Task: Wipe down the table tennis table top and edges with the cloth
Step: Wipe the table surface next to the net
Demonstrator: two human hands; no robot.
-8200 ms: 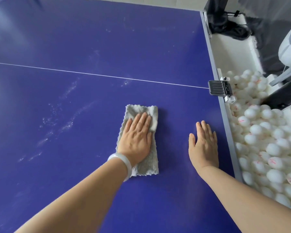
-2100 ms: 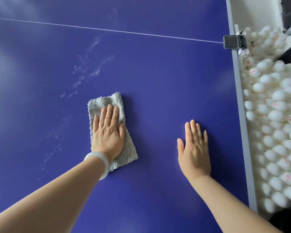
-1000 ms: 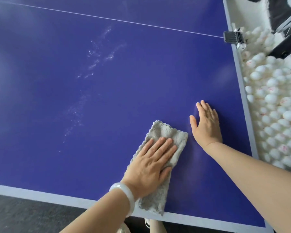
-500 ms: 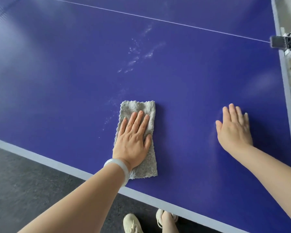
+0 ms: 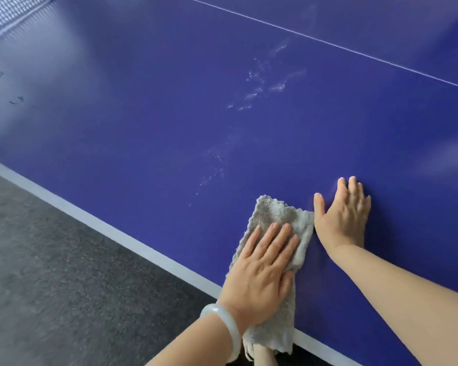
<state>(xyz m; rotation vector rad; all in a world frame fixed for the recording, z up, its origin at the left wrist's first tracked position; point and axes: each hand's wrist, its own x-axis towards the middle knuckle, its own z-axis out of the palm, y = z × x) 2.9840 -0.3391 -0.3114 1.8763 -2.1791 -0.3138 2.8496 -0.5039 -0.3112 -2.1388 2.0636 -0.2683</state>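
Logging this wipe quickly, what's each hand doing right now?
Left hand: open, fingers straight, pressing the cloth flat.
Right hand: open, resting flat on the table, holding nothing.

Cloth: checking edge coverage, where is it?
Head view, lower middle: the cloth lies under the left hand, overhanging the near table edge, right hand alongside.

Grey fluffy cloth (image 5: 278, 215): middle hidden under left hand (image 5: 259, 276). Pale mesh net (image 5: 8, 11), far left: cut off by frame. Dark specks (image 5: 16, 99): unidentifiable.
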